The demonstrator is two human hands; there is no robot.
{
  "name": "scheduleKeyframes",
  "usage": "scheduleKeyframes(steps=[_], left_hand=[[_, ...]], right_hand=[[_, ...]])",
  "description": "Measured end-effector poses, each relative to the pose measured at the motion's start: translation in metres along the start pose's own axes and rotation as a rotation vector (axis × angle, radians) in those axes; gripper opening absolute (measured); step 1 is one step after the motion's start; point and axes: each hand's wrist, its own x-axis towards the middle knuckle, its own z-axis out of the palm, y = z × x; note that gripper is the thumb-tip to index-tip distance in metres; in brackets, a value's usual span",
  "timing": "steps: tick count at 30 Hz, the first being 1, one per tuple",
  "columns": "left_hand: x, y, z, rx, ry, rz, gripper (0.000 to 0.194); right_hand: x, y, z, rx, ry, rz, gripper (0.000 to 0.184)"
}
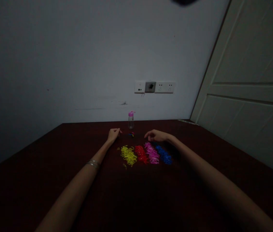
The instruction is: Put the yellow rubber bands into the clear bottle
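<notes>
My left hand rests on the table beyond the yellow bands, its fingers curled closed; whether anything is inside is hidden. My right hand hovers over the far end of the pink bands, fingers bent and apart, with nothing visible in them. Small rubber bands lie sorted by colour: a yellow pile, a red pile, the pink one and a blue pile. Between my hands sits a small multicoloured cluster, too small to make out. Behind it stands a clear bottle with a pink lid.
The dark red table reaches back to a pale wall with sockets and switches. A panelled door rises at the right. One stray yellow band lies at the near side of its pile. The light is dim.
</notes>
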Motion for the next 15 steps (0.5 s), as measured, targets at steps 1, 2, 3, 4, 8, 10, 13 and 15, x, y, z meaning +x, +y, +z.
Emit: scheduleKeyframes(steps=[1, 2, 3, 4, 8, 10, 13, 15], left_hand=[[0.0, 0.001, 0.0, 0.003, -0.003, 0.001, 0.038], [-0.001, 0.001, -0.001, 0.005, -0.004, 0.002, 0.038], [-0.001, 0.002, -0.001, 0.007, -0.004, -0.001, 0.038], [-0.002, 0.002, -0.001, 0.008, -0.004, -0.004, 0.038], [-0.003, 0.003, -0.001, 0.006, -0.009, -0.009, 0.038], [-0.003, 0.003, -0.001, 0.002, -0.01, 0.006, 0.037], [-0.004, 0.004, -0.001, 0.003, -0.015, 0.02, 0.037], [-0.004, 0.005, 0.0, 0.023, -0.033, 0.029, 0.037]], right_hand=[[-0.002, 0.0, 0.001, 0.017, -0.005, -0.004, 0.046], [-0.004, 0.001, 0.001, 0.036, -0.001, -0.013, 0.045], [-0.005, 0.002, 0.0, 0.054, 0.013, -0.02, 0.043], [-0.007, 0.004, -0.002, 0.066, 0.042, -0.022, 0.042], [-0.021, 0.021, -0.014, 0.023, 0.253, 0.021, 0.035], [-0.031, 0.039, -0.02, -0.005, 0.367, 0.067, 0.033], [-0.05, 0.071, -0.026, -0.043, 0.533, 0.173, 0.033], [-0.062, 0.089, -0.028, -0.082, 0.571, 0.213, 0.034]])
